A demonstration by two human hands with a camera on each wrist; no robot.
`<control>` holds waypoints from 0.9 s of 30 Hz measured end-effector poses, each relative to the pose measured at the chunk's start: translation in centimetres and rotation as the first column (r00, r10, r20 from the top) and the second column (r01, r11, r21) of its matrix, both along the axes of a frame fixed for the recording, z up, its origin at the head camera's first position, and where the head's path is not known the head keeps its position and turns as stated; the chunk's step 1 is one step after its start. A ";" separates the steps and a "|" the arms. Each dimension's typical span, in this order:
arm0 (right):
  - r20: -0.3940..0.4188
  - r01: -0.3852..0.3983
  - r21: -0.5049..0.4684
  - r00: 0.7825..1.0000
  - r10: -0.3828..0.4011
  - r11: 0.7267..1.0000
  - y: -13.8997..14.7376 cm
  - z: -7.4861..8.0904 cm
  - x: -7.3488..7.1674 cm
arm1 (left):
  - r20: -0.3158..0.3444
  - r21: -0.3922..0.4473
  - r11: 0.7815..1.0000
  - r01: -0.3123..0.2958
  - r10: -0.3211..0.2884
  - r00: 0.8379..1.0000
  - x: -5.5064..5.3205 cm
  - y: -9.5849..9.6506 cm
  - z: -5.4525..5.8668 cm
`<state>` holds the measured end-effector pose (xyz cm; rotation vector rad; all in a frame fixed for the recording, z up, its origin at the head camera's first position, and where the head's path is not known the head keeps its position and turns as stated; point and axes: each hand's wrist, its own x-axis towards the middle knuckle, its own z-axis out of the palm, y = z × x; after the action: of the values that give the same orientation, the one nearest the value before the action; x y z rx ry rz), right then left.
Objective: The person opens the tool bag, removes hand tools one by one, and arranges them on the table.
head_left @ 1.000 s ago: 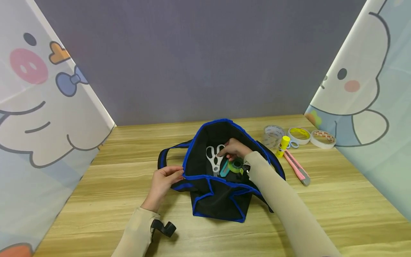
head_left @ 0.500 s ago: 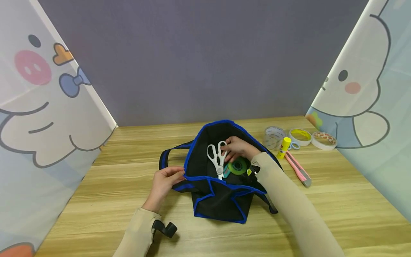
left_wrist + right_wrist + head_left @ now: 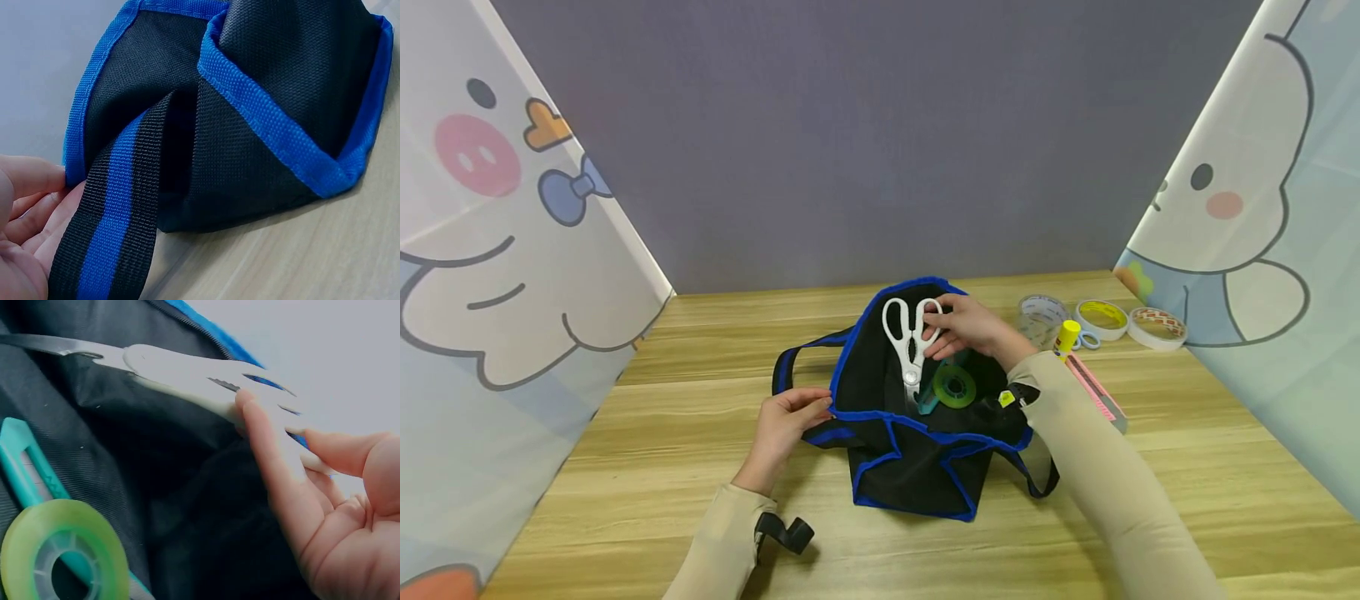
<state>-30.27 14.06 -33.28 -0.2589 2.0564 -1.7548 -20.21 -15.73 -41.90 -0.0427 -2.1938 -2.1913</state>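
Observation:
A black fabric bag with blue trim stands with its mouth spread wide on the table. My left hand pinches the blue-edged left side of its opening, next to a black-and-blue strap. With thumb and fingers my right hand grips one handle of the white scissors, whose blades point down into the bag. Inside, a green tape roll lies over a teal utility knife. The lower end of that knife is partly covered by the roll.
Right of the bag lie a yellow glue stick, a pink utility knife, light-blue-handled scissors, a clear tape roll and two more tape rolls. A grey panel closes off the table's back.
My right hand has taken hold of the white scissors and raised them within the bag's opening. The green tape roll and teal knife now show more. My left hand keeps its place.

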 end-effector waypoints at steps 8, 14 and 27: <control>-0.061 0.010 -0.107 0.998 -0.016 0.994 1.4 0.8 0.5 | -0.001 -0.007 1.000 0.003 -0.003 1.000 0.0 0.0 0.0; -0.090 0.014 -0.154 0.996 -0.028 0.988 2.1 0.8 0.6 | -0.007 -0.005 1.000 0.005 -0.005 1.000 0.0 -0.1 0.0; -0.120 0.037 -0.257 0.990 -0.070 0.966 3.6 0.9 1.6 | -0.001 0.002 1.000 0.011 -0.011 1.000 -0.1 0.0 -0.1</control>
<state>-28.71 17.70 -32.40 -0.4050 1.9366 -2.0868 -20.32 -15.75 -42.00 -0.0560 -2.1958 -2.1994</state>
